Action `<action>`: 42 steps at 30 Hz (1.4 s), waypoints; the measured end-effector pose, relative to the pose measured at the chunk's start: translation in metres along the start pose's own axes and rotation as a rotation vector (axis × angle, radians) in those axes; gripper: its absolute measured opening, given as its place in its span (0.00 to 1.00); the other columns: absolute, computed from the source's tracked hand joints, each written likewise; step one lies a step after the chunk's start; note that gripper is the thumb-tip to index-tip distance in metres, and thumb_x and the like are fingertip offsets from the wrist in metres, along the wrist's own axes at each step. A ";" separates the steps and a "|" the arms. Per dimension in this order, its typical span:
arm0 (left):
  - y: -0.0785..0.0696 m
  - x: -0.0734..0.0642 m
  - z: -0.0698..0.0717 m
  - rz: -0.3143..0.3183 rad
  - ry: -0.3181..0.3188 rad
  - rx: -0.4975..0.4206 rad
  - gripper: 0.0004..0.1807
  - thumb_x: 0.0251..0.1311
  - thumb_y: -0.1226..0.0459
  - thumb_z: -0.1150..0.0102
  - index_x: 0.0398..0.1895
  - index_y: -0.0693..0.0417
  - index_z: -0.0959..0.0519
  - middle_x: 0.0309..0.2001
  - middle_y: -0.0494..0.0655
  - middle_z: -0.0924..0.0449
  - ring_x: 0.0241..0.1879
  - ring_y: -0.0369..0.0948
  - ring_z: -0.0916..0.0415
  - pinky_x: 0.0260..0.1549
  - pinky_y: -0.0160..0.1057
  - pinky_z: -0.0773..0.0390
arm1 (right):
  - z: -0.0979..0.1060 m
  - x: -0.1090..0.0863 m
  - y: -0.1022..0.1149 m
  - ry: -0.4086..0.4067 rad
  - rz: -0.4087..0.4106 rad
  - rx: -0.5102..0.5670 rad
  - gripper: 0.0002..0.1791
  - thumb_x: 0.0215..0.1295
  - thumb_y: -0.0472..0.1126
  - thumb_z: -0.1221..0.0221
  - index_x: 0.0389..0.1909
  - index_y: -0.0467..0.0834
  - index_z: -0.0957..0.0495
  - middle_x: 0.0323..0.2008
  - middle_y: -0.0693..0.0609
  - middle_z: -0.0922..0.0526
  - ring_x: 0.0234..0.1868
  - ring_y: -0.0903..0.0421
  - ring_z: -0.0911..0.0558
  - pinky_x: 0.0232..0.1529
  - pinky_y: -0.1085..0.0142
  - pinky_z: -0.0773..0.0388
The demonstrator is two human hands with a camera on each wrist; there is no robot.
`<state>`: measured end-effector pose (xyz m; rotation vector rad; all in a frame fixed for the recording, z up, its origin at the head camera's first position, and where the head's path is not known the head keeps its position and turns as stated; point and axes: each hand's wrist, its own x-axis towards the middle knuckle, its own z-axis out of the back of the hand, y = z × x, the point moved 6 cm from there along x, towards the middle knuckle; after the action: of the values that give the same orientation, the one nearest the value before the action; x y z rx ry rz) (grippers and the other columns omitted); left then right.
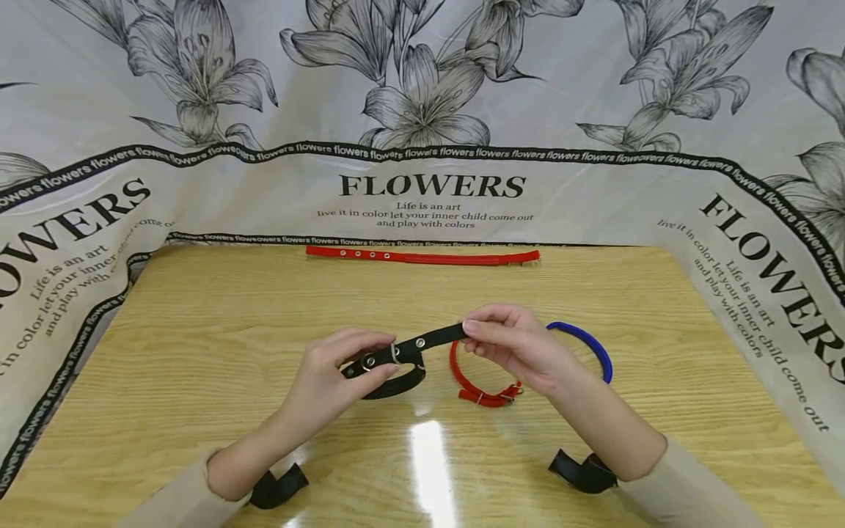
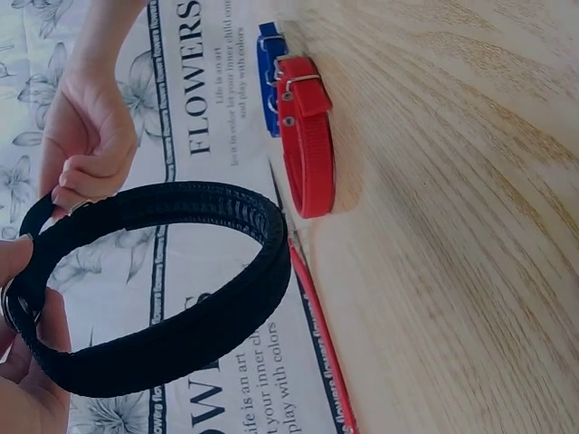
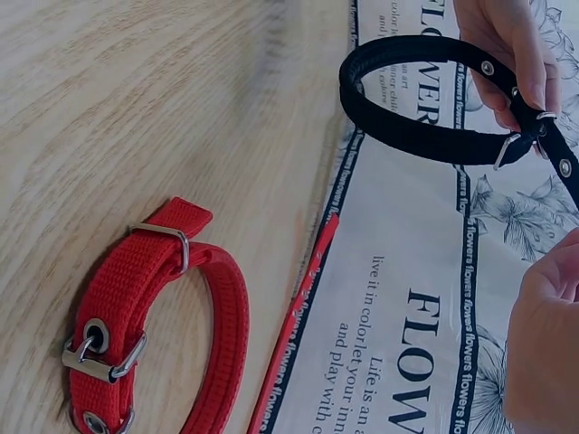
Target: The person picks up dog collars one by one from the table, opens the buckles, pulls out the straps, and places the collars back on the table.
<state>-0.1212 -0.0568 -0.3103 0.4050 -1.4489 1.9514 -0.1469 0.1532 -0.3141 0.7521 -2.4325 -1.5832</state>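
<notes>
A black dog collar [image 1: 441,336] with metal eyelets is held up over the table, bent into a loop. My left hand [image 1: 330,367] grips it by the buckle end, thumb and fingers on either side of the strap. The strap's free end runs through a metal ring or buckle and is pinched between the thumb and fingers of my right hand [image 1: 521,345]. In the left wrist view the padded loop of the black collar [image 2: 172,353] hangs open. Beneath the right hand lies a red collar [image 3: 95,298], buckled into a ring, with a blue collar [image 1: 597,348] beside it.
A second red collar [image 1: 449,259] lies stretched straight along the back of the wooden table [image 1: 198,315]. Behind it hangs a white flower-printed cloth [image 1: 429,198], which also flanks both sides. Black bands [image 1: 280,490] show near each wrist.
</notes>
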 end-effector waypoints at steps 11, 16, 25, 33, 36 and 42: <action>0.004 0.000 -0.004 0.018 0.005 0.019 0.17 0.44 0.73 0.29 0.41 0.61 0.18 0.39 0.46 0.18 0.36 0.38 0.22 0.33 0.34 0.19 | -0.003 0.004 -0.007 -0.010 -0.021 -0.002 0.07 0.62 0.30 0.42 0.30 0.42 0.17 0.26 0.51 0.18 0.28 0.60 0.19 0.31 0.76 0.22; 0.006 -0.001 -0.003 0.035 -0.008 0.008 0.17 0.44 0.74 0.30 0.41 0.60 0.18 0.39 0.45 0.18 0.36 0.38 0.22 0.34 0.35 0.19 | -0.004 0.007 -0.008 -0.013 -0.026 0.002 0.07 0.61 0.30 0.41 0.31 0.42 0.16 0.27 0.51 0.17 0.29 0.60 0.18 0.33 0.75 0.21; 0.015 0.003 0.006 0.258 -0.091 -0.175 0.16 0.50 0.72 0.33 0.44 0.61 0.19 0.43 0.48 0.19 0.43 0.41 0.23 0.44 0.35 0.21 | -0.006 0.012 -0.015 0.000 0.138 -0.620 0.21 0.53 0.36 0.33 0.49 0.35 0.23 0.44 0.47 0.19 0.45 0.51 0.20 0.47 0.62 0.21; 0.021 0.005 0.008 0.342 -0.115 -0.217 0.16 0.51 0.71 0.33 0.45 0.61 0.20 0.44 0.51 0.20 0.43 0.42 0.24 0.43 0.34 0.21 | -0.014 0.022 -0.032 -0.008 0.111 -0.613 0.22 0.56 0.36 0.35 0.51 0.33 0.25 0.46 0.39 0.22 0.42 0.49 0.18 0.40 0.63 0.19; 0.022 0.005 0.008 0.342 -0.106 -0.219 0.16 0.51 0.71 0.34 0.45 0.61 0.20 0.45 0.49 0.20 0.44 0.42 0.24 0.44 0.34 0.21 | -0.014 0.023 -0.033 -0.034 0.104 -0.632 0.21 0.56 0.37 0.35 0.50 0.33 0.24 0.45 0.40 0.21 0.42 0.50 0.18 0.40 0.64 0.19; 0.023 0.005 0.007 0.325 -0.034 -0.180 0.20 0.51 0.70 0.33 0.49 0.61 0.22 0.49 0.49 0.22 0.49 0.41 0.25 0.49 0.36 0.23 | -0.011 0.023 -0.030 -0.101 0.116 -0.669 0.19 0.56 0.36 0.35 0.47 0.32 0.23 0.46 0.40 0.22 0.42 0.50 0.17 0.41 0.63 0.19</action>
<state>-0.1419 -0.0656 -0.3216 0.1274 -1.7863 2.0439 -0.1521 0.1235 -0.3395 0.4053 -1.7544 -2.2243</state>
